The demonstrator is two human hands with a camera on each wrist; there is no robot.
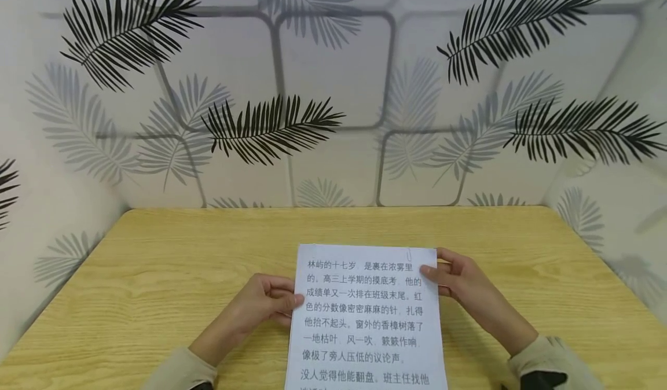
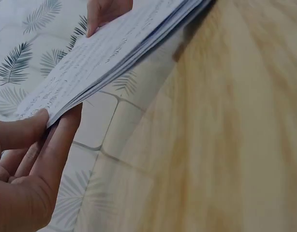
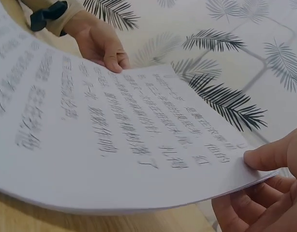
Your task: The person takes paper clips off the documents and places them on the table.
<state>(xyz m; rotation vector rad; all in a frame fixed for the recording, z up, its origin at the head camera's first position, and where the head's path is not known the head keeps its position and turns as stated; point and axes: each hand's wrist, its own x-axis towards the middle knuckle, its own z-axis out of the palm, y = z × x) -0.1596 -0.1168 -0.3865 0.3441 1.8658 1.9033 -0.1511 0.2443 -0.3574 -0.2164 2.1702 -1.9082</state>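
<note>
A stack of white paper sheets (image 1: pixel 367 315), printed with lines of Chinese text, is held up between the two hands. My left hand (image 1: pixel 263 303) pinches its left edge, thumb on the printed face and fingers behind. At the upper right edge, my right hand (image 1: pixel 464 283) grips the stack the same way. A paper clip (image 1: pixel 409 255) sits at the top edge near the right corner. In the left wrist view the sheets (image 2: pixel 114 53) show as several layers. The right wrist view shows the sheets (image 3: pixel 114 135) bowed, and their lower part runs out of the head view.
A wood-grain table (image 1: pixel 156 274) spreads beneath the hands and reaches back to a wall (image 1: pixel 333 89) with a leaf pattern. Light sleeves with dark wrist straps (image 1: pixel 542 378) cover both forearms.
</note>
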